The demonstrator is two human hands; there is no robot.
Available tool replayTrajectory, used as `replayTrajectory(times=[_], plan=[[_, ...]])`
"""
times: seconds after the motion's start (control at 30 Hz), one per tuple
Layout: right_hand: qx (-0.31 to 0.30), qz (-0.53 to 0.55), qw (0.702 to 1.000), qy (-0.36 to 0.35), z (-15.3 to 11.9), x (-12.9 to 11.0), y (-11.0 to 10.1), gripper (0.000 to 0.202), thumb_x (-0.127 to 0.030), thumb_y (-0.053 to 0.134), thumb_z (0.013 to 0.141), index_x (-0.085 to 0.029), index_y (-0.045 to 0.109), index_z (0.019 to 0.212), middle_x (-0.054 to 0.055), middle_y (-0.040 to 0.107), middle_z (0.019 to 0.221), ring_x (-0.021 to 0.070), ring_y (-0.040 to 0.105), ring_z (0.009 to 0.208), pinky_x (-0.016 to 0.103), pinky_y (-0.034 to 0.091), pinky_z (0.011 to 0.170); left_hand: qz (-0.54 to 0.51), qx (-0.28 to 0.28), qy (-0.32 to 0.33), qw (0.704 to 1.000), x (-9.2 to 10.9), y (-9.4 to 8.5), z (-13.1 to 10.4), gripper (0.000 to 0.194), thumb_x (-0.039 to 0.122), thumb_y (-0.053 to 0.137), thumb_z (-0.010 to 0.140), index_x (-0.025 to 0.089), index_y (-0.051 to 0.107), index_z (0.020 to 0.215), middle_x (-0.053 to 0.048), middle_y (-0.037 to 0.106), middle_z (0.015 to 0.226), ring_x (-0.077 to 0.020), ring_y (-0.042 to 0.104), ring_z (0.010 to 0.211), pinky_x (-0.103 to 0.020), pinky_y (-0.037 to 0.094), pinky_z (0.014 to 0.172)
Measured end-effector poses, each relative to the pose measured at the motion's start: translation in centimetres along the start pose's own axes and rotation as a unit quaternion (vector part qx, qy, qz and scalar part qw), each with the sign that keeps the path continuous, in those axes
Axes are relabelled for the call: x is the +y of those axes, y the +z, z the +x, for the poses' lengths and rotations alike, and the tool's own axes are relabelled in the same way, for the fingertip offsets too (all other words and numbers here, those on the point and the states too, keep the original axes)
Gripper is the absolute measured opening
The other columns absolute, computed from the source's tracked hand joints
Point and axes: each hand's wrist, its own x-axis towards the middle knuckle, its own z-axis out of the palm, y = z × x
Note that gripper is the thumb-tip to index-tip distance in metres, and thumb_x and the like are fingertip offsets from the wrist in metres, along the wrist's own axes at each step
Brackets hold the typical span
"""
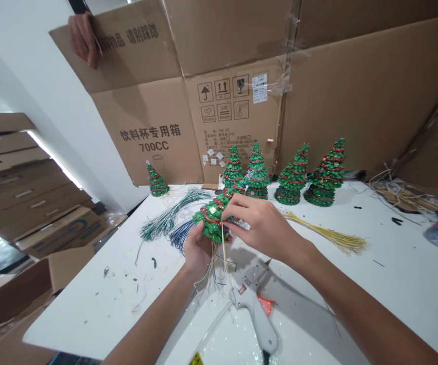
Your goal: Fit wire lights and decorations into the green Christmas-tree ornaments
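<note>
A small green Christmas tree (208, 219) with red garland lies tilted in my left hand (198, 251), whose fingers wrap round its lower part. My right hand (255, 223) pinches a thin yellow-and-white wire (224, 248) against the tree's side. Several loose wires trail down from the tree's underside. Just below my hands a white glue gun (255, 309) with an orange trigger rests on the table. Behind my left hand lie a bundle of green wires (175, 215) and a bundle of blue wires (183, 234). To the right is a yellow wire bundle (329, 233).
Several finished-looking trees (293, 175) stand along the back of the white table (128, 304), and a smaller tree (156, 180) stands at left. Tall cardboard (234, 40) walls the back. Another person's hand (84, 40) grips its top left. An open carton (17, 304) is at lower left.
</note>
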Motion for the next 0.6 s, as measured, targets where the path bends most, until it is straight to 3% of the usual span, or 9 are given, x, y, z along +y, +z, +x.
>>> replayTrajectory(times=[0.1, 0.23, 0.6], plan=[[0.006, -0.011, 1.000, -0.023, 0.0, 0.1, 0.2, 0.010, -0.017, 0.065, 0.103, -0.022, 0.072, 0.108, 0.003, 0.070, 0.103, 0.0170, 0.065, 0.089, 0.029, 0.043, 0.073, 0.000, -0.002, -0.005, 1.000, 0.0, -0.1, 0.1, 0.041, 0.054, 0.081, 0.076, 0.017, 0.075, 0.092, -0.010, 0.081, 0.095, -0.0339, 0.076, 0.093, -0.046, 0.062, 0.082], [0.009, -0.032, 0.999, -0.036, -0.1, 0.2, 0.5, 0.014, -0.015, 0.062, 0.104, -0.021, 0.073, 0.100, 0.003, 0.070, 0.100, 0.0160, 0.064, 0.085, 0.029, 0.038, 0.068, -0.006, -0.005, -0.013, 1.000, -0.2, -0.3, 0.1, 0.044, 0.055, 0.082, 0.075, 0.017, 0.075, 0.097, -0.010, 0.081, 0.095, -0.0336, 0.076, 0.090, -0.046, 0.062, 0.081], [0.015, -0.042, 0.999, 0.004, -0.1, 0.6, 1.2, 0.019, -0.018, 0.059, 0.107, -0.020, 0.074, 0.095, 0.004, 0.072, 0.098, 0.0173, 0.066, 0.087, 0.030, 0.039, 0.070, 0.008, -0.017, -0.024, 1.000, 0.1, -0.2, 0.0, 0.045, 0.055, 0.083, 0.072, 0.016, 0.076, 0.093, -0.011, 0.080, 0.095, -0.0342, 0.076, 0.091, -0.045, 0.061, 0.081]])
